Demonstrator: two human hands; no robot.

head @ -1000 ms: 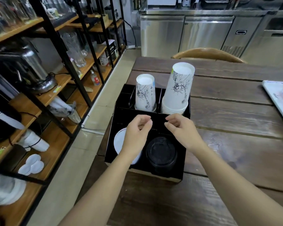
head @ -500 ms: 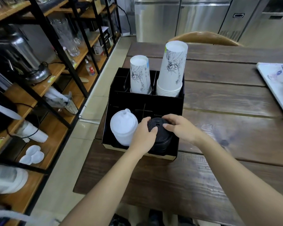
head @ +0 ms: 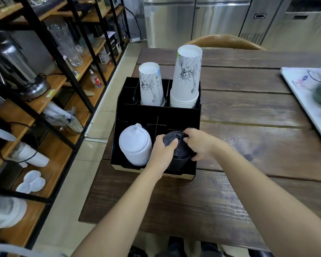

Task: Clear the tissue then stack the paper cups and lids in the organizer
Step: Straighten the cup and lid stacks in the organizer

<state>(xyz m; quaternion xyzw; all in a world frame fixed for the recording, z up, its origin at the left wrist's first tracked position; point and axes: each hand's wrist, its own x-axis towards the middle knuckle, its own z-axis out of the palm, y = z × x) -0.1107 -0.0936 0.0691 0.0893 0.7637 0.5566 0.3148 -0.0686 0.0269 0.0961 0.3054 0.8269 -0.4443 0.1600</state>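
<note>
You are on the lid step: your left hand [head: 163, 147] and right hand [head: 198, 143] clasp the black lid stack [head: 177, 151] in the organizer [head: 152, 113]'s front right compartment. Next, seat it straight.

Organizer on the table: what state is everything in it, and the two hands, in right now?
Organizer: open-topped, on the table's edge.
Short cup stack: upside down, back slot.
Tall cup stack: upside down, back right slot.
White lids: stacked, front left.
Black lids: stacked, front right.
Left hand: gripping black lids.
Right hand: gripping black lids.
</note>
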